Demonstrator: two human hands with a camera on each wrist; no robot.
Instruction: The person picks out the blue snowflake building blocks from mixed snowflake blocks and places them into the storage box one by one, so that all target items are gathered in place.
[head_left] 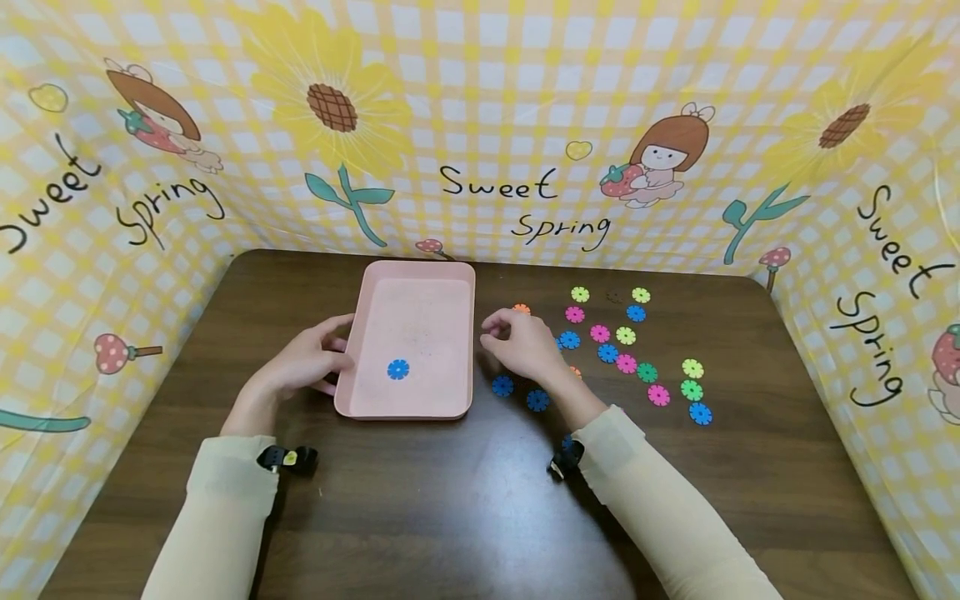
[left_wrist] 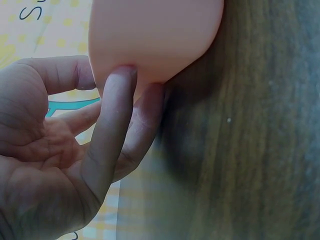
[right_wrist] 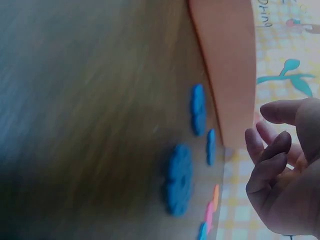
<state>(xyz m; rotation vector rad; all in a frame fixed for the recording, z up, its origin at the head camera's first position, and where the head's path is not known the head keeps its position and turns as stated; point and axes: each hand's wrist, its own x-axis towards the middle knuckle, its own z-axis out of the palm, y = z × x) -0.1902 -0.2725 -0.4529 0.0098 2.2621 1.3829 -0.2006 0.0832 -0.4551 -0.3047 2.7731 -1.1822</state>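
Observation:
A pink tray (head_left: 405,408) lies left of centre on the table, with one blue snowflake disc (head_left: 398,369) inside it. At its left side my left hand (head_left: 307,358) holds the edge; in the left wrist view, fingers (left_wrist: 117,95) press the outer wall and reach the rim and lower edge. My right hand (head_left: 525,342) hovers just right of the tray, fingers loosely bent. Nothing shows between its thumb and fingertips in the right wrist view. Under and beside this hand lie blue discs (head_left: 537,400), and an orange disc (head_left: 521,309) is partly hidden by it.
Several flower-shaped discs are scattered over the table's right side, including a pink disc (head_left: 658,395), a green disc (head_left: 647,372) and a yellow disc (head_left: 693,368). A brown disc (head_left: 614,296) lies far back. Patterned cloth (head_left: 495,125) walls in the table (head_left: 420,500).

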